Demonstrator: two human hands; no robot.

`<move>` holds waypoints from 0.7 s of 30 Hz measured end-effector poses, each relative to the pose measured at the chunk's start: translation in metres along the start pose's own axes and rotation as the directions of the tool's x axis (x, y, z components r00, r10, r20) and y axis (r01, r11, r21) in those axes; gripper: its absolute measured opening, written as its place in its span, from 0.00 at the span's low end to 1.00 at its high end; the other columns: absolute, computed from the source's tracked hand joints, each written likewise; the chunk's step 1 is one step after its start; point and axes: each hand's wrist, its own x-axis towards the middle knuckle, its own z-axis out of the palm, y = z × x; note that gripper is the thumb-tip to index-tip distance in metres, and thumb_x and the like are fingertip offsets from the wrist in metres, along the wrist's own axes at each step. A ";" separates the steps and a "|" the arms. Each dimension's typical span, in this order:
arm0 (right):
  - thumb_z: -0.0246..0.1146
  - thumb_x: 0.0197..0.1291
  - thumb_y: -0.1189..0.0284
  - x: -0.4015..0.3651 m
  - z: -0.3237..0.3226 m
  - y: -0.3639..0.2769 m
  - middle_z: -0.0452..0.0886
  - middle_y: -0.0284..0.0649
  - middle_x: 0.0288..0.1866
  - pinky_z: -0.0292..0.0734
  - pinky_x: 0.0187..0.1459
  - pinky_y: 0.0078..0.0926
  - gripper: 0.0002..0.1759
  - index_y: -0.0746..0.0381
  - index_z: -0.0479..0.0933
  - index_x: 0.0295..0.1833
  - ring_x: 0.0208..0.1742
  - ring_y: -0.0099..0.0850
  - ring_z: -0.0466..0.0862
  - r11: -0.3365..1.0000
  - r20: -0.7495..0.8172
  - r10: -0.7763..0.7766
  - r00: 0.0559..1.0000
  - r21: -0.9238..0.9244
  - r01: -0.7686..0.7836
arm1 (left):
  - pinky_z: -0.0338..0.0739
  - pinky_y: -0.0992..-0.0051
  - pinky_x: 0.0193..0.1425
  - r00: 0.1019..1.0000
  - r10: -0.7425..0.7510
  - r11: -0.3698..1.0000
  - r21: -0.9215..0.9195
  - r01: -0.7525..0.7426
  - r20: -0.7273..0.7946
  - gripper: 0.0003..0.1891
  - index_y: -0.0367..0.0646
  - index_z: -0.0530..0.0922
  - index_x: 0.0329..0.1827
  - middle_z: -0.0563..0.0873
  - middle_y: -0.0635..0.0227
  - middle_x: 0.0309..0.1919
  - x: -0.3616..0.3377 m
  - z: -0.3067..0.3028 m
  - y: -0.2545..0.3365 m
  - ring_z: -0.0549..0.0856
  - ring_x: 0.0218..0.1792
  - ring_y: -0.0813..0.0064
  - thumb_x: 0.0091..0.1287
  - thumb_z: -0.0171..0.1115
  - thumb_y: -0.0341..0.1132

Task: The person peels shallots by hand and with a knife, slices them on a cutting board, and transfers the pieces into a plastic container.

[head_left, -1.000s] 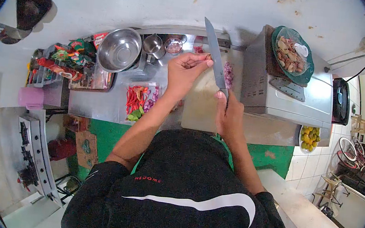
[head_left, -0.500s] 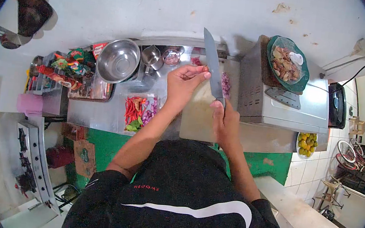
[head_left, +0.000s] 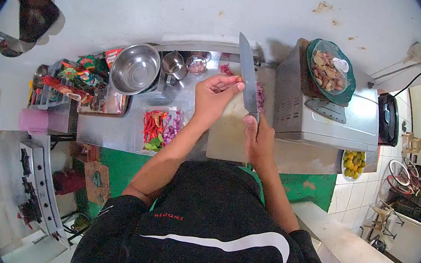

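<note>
My right hand (head_left: pixel 259 141) is closed round the handle of a kitchen knife (head_left: pixel 248 76), its broad blade pointing up and away from me. Beside the blade, my left hand (head_left: pixel 213 99) pinches a small reddish piece (head_left: pixel 239 78), too small to identify surely. Both hands are above a pale cutting board (head_left: pixel 225 146). Chopped purple shallots (head_left: pixel 260 96) lie on its right side, partly behind the knife. Small red chopped pieces (head_left: pixel 225 69) lie near its far edge. Left of my left forearm, a clear tray (head_left: pixel 138 146) holds red chilies (head_left: pixel 153 124), shallots (head_left: pixel 171 129) and green leaves (head_left: pixel 155 143).
A steel bowl (head_left: pixel 135 69), a metal jug (head_left: pixel 174 65) and a small glass bowl (head_left: pixel 196 65) stand at the back left, near colourful packets (head_left: pixel 84 75). On the right, a silver oven (head_left: pixel 325 125) carries a green plate (head_left: pixel 351 88) of food. Green citrus fruit (head_left: pixel 353 165) sits beyond it.
The knife blade has shifted slightly right and stands a little more upright beside the left fingertips. Both hands keep their grips, and the view has moved slightly.
</note>
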 end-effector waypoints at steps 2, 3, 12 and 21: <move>0.50 0.73 0.59 0.000 0.002 0.008 0.74 0.49 0.21 0.69 0.28 0.37 0.19 0.65 0.73 0.42 0.24 0.44 0.78 0.997 0.019 -0.027 0.999 0.077 0.025 | 0.81 0.79 0.50 1.000 -0.001 1.000 -0.003 0.001 0.007 0.07 0.33 0.83 0.42 0.88 0.60 0.41 0.001 -0.001 -0.003 0.86 0.41 0.79 0.60 0.68 0.21; 0.50 0.73 0.59 -0.001 0.002 0.011 0.74 0.49 0.21 0.69 0.28 0.37 0.19 0.65 0.73 0.42 0.24 0.44 0.78 0.997 0.021 -0.025 0.999 0.077 0.024 | 0.81 0.79 0.50 1.000 -0.003 1.000 -0.006 0.003 0.013 0.07 0.33 0.83 0.42 0.88 0.61 0.41 0.001 -0.002 -0.005 0.86 0.41 0.79 0.60 0.68 0.21; 0.47 0.75 0.54 -0.002 0.004 0.020 0.67 0.27 0.20 0.58 0.20 0.18 0.23 0.63 0.74 0.41 0.18 0.16 0.65 0.930 0.090 0.009 0.996 0.364 -0.041 | 0.82 0.80 0.48 0.999 -0.034 0.999 -0.033 0.034 0.009 0.11 0.32 0.82 0.46 0.88 0.62 0.40 -0.001 -0.006 -0.014 0.86 0.40 0.79 0.62 0.69 0.26; 0.64 0.65 0.62 0.009 0.008 0.031 0.75 0.30 0.26 0.71 0.30 0.21 0.15 0.64 0.75 0.39 0.28 0.20 0.75 0.926 -0.087 0.134 0.987 0.364 -0.094 | 0.80 0.82 0.42 0.987 -0.153 0.984 -0.095 0.148 -0.041 0.12 0.35 0.82 0.48 0.88 0.65 0.38 -0.012 -0.005 -0.038 0.85 0.34 0.82 0.65 0.67 0.31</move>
